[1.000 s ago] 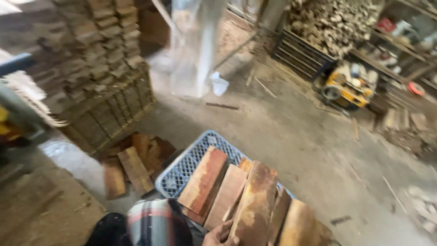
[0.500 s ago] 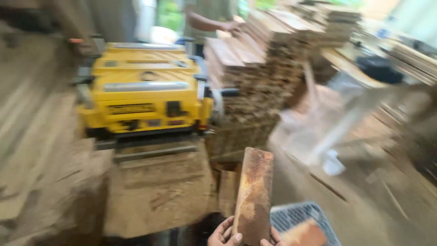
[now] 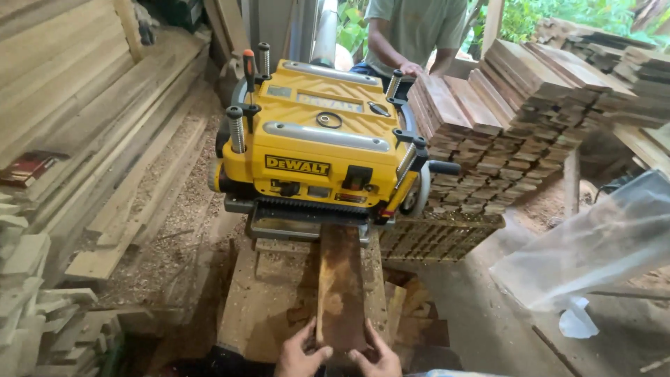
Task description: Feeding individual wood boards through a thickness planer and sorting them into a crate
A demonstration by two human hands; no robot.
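Note:
A reddish-brown wooden board lies lengthwise on the infeed table of a yellow thickness planer, its far end at the machine's mouth. My left hand holds the board's near left corner and my right hand holds its near right corner. Both hands sit at the bottom edge of the view, fingers wrapped on the board's end.
Another person stands behind the planer, a hand on a tall stack of planed boards. Long planks and sawdust lie at left, offcuts at bottom left. A clear plastic bag hangs at right.
My view swung from the crate of boards on the floor up to the planer. The board I held upright now lies flat on the infeed table, pointing into the machine.

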